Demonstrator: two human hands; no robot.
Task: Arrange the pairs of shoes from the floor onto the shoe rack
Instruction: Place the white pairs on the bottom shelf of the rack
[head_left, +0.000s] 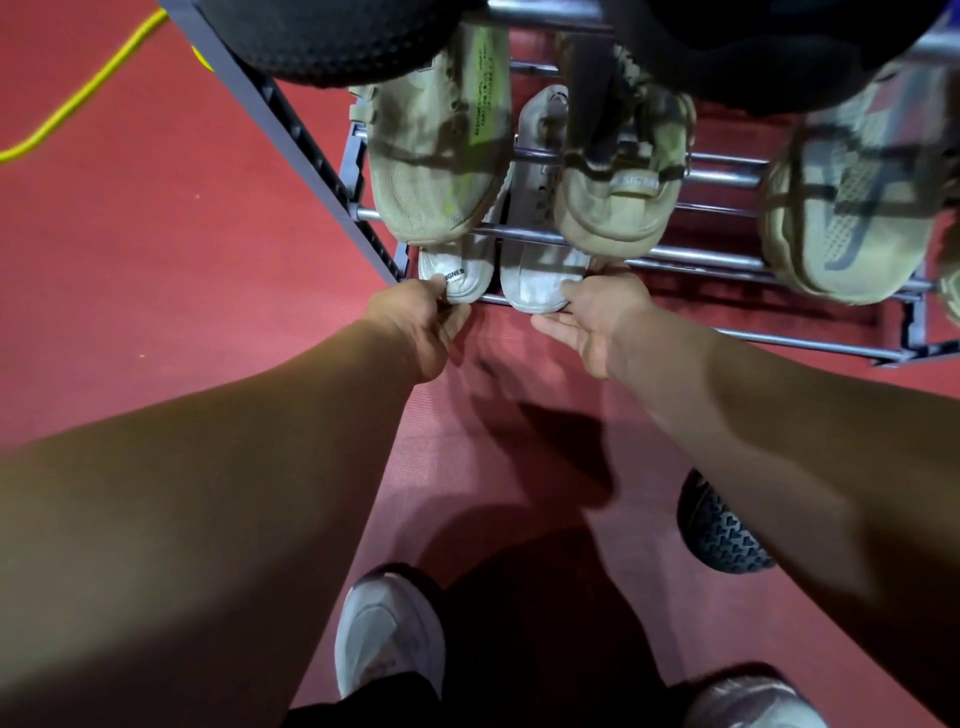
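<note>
**White pair on a low tier, a hand at each heel**

The shoe rack (727, 257), built of metal bars, stands on the red floor (156, 234). An upper tier carries beige shoes (431, 150), three of them in view, heels toward the person. Dark soles (322, 41) show above them at the top edge. On a lower tier, at the rack's left end, the left white shoe (457, 278) and the right white shoe (537, 283) lie side by side, heels out past the front bar.

The left hand (415, 322) curls its fingers onto the heel of the left white shoe, thumb against its back. The right hand (597, 317) cups the heel of the right white shoe, fingers up its outer side and thumb beneath.

A black shoe (722, 535) lies on the floor, partly hidden under the right forearm and well apart from the rack. A yellow cable (78, 104) crosses the floor at far left.
</note>
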